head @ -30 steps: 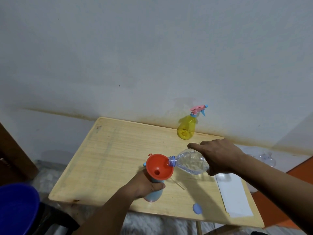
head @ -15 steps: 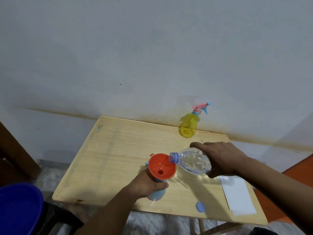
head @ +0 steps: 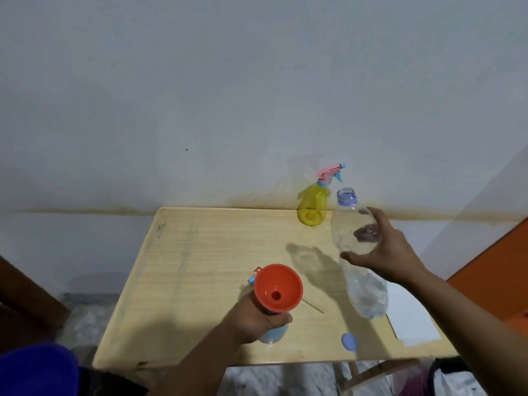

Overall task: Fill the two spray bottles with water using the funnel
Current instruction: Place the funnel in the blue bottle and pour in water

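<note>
Counts on the wooden table (head: 200,267)

Two spray bottles: one yellow (head: 313,207), one blue (head: 271,334). One orange funnel (head: 278,287), one clear water bottle (head: 360,252), one blue cap (head: 349,341), one white sheet (head: 411,318), one thin stick (head: 313,306), two hands (head: 385,252) (head: 254,318).

— Item one?
— Blue spray bottle (head: 273,335), red funnel (head: 278,287) seated in its neck; front edge, upright, in my left hand (head: 254,318).
— Item two?
— Yellow spray bottle (head: 313,207), pink trigger fitted; back edge, upright.

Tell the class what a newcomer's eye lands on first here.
First, the orange funnel sitting in a light blue bottle gripped by the left hand at the table's near edge. Then the clear plastic bottle, raised in the right hand, and the yellow spray bottle by the wall.
</note>
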